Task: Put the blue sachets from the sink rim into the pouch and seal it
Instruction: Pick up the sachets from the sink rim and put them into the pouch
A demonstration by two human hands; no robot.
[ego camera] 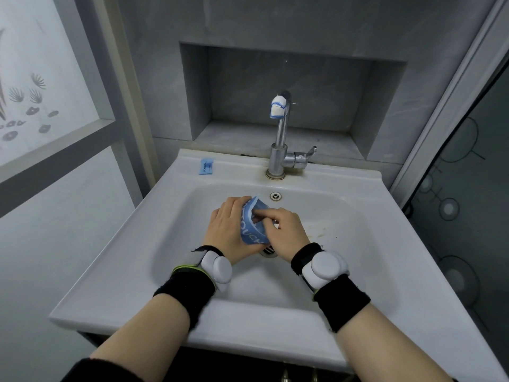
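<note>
Blue pouch (252, 226), white lettering, mouth open; left hand (230, 230) grip clamped on pouch; right hand (283, 230) fingers inside.

Clearance around my hands, over the basin

Faucet (281, 139) stands upright on the back rim, centre. Back-left rim open around the lone sachet (206, 166). Wall (55, 230) close on my left, door frame (451, 106) close on my right.

Pouch (253, 230) over sink (344, 244) basin; sachet (206, 166) on back-left rim.
</note>
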